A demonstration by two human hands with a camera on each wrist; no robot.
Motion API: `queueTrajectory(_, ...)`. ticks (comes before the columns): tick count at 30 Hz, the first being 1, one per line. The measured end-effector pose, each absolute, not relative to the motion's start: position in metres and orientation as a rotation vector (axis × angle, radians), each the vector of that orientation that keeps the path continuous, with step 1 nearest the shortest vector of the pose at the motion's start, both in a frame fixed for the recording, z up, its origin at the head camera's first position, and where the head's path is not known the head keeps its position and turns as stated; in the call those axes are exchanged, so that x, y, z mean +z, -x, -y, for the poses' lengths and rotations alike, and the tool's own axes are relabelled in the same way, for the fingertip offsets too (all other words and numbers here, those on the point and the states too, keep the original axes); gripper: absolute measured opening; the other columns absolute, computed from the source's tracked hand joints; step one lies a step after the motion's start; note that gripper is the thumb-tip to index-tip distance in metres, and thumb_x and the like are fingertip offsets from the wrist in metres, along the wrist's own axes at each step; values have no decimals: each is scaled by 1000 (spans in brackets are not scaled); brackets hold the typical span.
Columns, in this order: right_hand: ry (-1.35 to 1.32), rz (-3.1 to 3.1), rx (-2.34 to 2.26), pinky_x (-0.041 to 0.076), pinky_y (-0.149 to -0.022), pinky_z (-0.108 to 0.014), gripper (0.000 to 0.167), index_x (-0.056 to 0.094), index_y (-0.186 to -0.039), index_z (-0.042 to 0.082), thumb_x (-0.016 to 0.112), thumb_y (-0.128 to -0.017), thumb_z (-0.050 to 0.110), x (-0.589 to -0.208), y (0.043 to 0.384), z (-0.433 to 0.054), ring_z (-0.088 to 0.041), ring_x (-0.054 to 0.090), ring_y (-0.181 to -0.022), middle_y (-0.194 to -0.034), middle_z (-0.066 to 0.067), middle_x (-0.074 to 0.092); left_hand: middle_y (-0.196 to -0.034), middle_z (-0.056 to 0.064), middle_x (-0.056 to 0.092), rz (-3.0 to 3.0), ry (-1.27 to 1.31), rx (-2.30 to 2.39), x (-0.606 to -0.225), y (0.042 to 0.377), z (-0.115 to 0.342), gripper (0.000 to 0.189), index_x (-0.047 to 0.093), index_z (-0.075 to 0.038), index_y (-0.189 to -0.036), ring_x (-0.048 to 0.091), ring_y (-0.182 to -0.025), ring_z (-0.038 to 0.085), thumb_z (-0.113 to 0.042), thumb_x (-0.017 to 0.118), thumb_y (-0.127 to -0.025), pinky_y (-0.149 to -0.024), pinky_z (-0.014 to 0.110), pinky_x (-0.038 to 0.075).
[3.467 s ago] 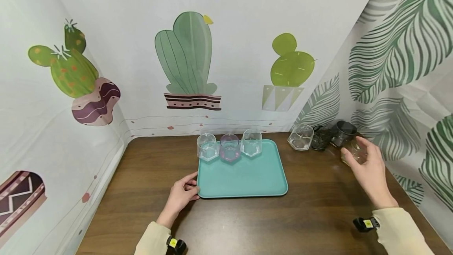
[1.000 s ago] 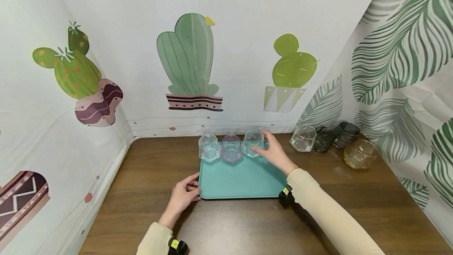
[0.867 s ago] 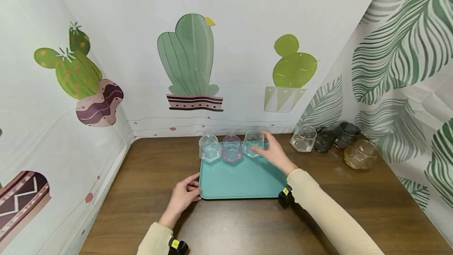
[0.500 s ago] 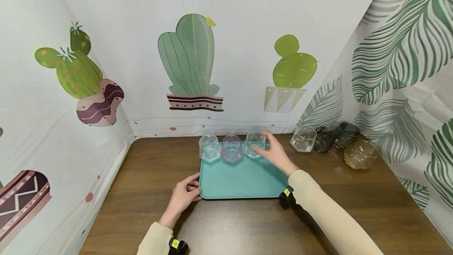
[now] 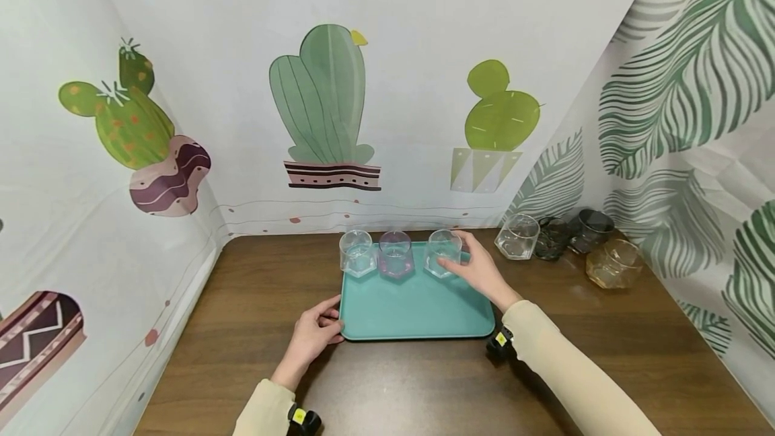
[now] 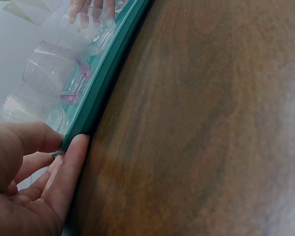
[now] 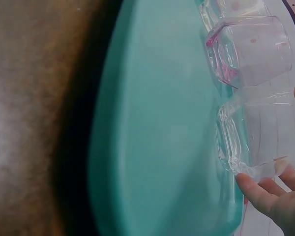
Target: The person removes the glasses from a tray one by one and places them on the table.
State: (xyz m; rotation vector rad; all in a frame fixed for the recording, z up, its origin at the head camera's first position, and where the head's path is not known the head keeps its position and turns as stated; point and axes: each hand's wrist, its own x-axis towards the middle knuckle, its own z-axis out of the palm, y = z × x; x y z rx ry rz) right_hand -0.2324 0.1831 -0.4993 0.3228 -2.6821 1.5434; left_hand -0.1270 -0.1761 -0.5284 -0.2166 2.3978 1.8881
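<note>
Held glass: a clear glass tumbler with a faceted base point(image 5: 442, 254) is upright over the tray's far right part; I cannot tell whether its base touches down.
Right grip: the right hand point(image 5: 481, 271) curls thumb and fingers around its right side, no wider than the glass.
Neighbours: a pink-purple faceted glass point(image 5: 395, 258) is just beside it, apart; a second clear faceted glass point(image 5: 357, 254) is farther left.
Tray: a rectangular teal tray point(image 5: 418, 311), flat on the brown wooden desk point(image 5: 412, 382).
Left grip: the left hand point(image 5: 311, 338) pinches its left rim near the front corner.
Slip risk: smooth glass held from one side could tilt if the thumb loosens.
Knock risk: a leftward drift could clink the pink-purple glass.
Tray risk: a tug at the rim could shift all three.
</note>
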Motion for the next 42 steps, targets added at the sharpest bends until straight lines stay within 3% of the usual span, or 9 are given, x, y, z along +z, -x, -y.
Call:
queueTrajectory(7, -304, 2666, 1579, 56, -104, -54, 77, 43, -152, 9, 84, -90, 29, -498, 221, -189, -43, 55, -131, -144, -25, 53, -106, 21, 61, -2385, 204, 1892, -528, 126, 177, 55, 58, 8, -142, 63, -82, 20, 14, 67, -88, -65, 35, 67)
queueTrajectory(14, -300, 2669, 1551, 56, -103, -56, 76, 43, -153, 9, 83, -91, 29, -496, 211, -202, -39, 52, -132, -143, -23, 52, -105, 18, 61, -2364, 191, 1914, -527, 128, 178, 55, 60, 5, -142, 62, -79, 16, 11, 69, -88, -63, 32, 66)
queueTrajectory(29, -300, 2653, 1521, 60, -97, -48, 75, 41, -154, 6, 81, -93, 24, -485, 187, -238, -41, 55, -130, -140, -26, 54, -104, 19, 61, -2379, 216, 1910, -528, 129, 176, 55, 58, 8, -142, 61, -80, 18, 14, 66, -87, -63, 33, 67)
queueTrajectory(33, -299, 2636, 1502, 62, -95, -40, 74, 40, -154, 4, 80, -94, 20, -483, 181, -250, -41, 56, -129, -138, -26, 55, -104, 21, 61, -2401, 215, 1895, -527, 128, 176, 55, 57, 10, -142, 61, -80, 17, 15, 64, -88, -63, 33, 67)
queueTrajectory(35, -295, 2629, 1481, 62, -92, -28, 73, 41, -153, 3, 80, -93, 18, -482, 179, -255, -41, 56, -127, -137, -27, 55, -104, 21, 61, -2399, 223, 1889, -527, 128, 176, 55, 57, 10, -142, 61, -80, 18, 15, 64, -88, -63, 33, 67)
queueTrajectory(39, -284, 2607, 1439, 54, -88, -9, 71, 41, -151, 2, 80, -93, 15, -481, 173, -265, -41, 55, -126, -136, -28, 55, -105, 20, 61, -2384, 228, 1893, -529, 127, 177, 55, 58, 8, -142, 61, -80, 18, 15, 65, -88, -63, 32, 66)
queueTrajectory(42, -264, 2599, 1413, 50, -86, -3, 72, 41, -151, 0, 80, -93, 15, -478, 168, -273, -42, 54, -127, -137, -29, 54, -104, 20, 61, -2389, 223, 1897, -529, 127, 177, 55, 58, 9, -142, 61, -80, 18, 15, 65, -88, -63, 31, 66)
